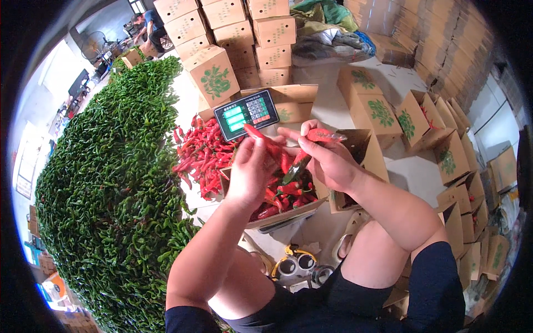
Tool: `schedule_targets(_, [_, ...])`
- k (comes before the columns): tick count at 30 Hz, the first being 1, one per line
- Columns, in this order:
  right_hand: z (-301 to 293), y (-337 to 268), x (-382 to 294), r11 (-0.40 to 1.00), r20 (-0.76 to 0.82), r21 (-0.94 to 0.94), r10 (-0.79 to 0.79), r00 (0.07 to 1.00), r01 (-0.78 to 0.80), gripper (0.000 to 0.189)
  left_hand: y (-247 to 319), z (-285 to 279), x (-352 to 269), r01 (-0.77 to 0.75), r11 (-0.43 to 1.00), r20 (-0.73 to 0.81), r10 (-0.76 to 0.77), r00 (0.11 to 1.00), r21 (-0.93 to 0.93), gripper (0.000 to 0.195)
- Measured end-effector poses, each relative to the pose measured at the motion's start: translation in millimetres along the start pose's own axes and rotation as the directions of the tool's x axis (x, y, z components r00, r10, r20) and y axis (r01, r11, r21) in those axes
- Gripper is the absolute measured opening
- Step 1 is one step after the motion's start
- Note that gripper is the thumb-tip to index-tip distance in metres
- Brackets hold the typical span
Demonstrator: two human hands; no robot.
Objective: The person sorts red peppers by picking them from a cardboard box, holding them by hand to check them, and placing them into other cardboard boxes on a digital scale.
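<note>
Both my hands are raised over an open cardboard box (287, 215) of red peppers (290, 189). My left hand (251, 166) grips a red pepper (263, 138) between thumb and fingers. In my right hand (329, 160) are red peppers, one (325, 135) lying across the fingers with a dull, dark tip. A part-red, dark green pepper (296, 168) hangs between the hands; which hand bears it I cannot tell. Just beyond them stands a weighing scale's lit display (246, 115). Red peppers (204, 156) lie heaped on the floor left of the box.
A large heap of green peppers (116, 195) covers the floor at left. Stacked cartons (233, 35) stand ahead; open cartons (452, 158) line the right. Another open box (370, 160) adjoins the pepper box. Tape dispensers (293, 263) lie between my feet. A person (150, 29) sits far back left.
</note>
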State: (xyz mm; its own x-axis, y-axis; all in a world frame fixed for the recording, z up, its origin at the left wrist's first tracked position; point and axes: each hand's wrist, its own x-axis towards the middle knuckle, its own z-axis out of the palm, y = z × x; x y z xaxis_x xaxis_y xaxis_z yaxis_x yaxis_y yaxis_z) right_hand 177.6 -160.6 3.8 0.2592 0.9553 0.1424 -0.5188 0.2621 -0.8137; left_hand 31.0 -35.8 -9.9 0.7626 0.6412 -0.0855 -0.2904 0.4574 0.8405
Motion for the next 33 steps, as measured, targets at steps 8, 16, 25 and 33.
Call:
schedule_targets(8, [9,16,-8,0.936,-0.132,-0.317,0.118,0.984,-0.155,0.008,25,1,-3,-0.321,0.549,-0.002,0.507,0.862,0.772,0.026])
schedule_targets(16, [18,-5,-10,0.937,-0.026,-0.217,0.274,0.961,-0.273,0.012,26,-12,-5,-0.556,0.158,0.382,0.575,0.724,0.816,0.029])
schedule_targets(25, [-9,-4,-3,0.317,-0.278,-0.766,0.622,0.732,-0.56,0.089,40,-86,-19,-0.137,-0.171,0.091,-0.252,0.963,0.976,0.046])
schedule_targets(33, [-53,32,-4,0.717,-0.235,-0.495,0.434,0.87,-0.492,0.047,39,-122,-32,0.055,-0.165,-0.108,-0.331,0.937,0.985,0.059])
